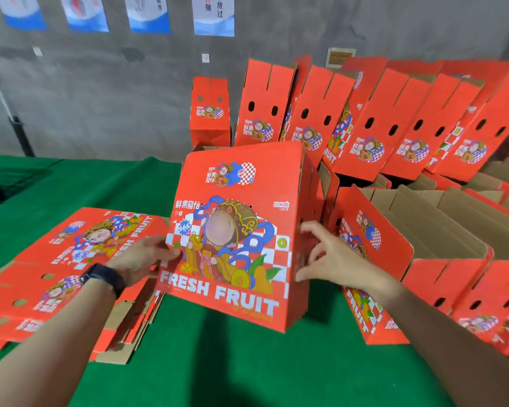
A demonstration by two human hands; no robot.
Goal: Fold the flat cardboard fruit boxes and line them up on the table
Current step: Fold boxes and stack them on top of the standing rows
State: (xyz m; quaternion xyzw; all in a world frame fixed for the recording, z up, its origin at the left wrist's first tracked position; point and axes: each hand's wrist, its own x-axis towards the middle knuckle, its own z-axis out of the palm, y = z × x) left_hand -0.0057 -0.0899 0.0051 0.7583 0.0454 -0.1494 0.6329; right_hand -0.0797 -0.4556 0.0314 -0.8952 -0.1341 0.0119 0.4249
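A red fruit box (235, 230) printed "FRESH FRUIT" stands tilted on the green table (218, 362) in the middle of the view, its printed face toward me. My left hand (143, 257), with a black wristband, grips the box's left edge. My right hand (329, 257) has its fingers spread against the box's right side and corner. A stack of flat red boxes (71, 268) lies to the left, partly under my left forearm. Several folded boxes (417, 230) with open tops stand in rows on the right.
More folded red boxes (365, 118) with upright flaps stand along the grey wall (100, 98) at the back right. One box (209, 113) stands apart behind the held one. Posters (213, 13) hang on the wall. Bare green cloth lies at the far left and near front.
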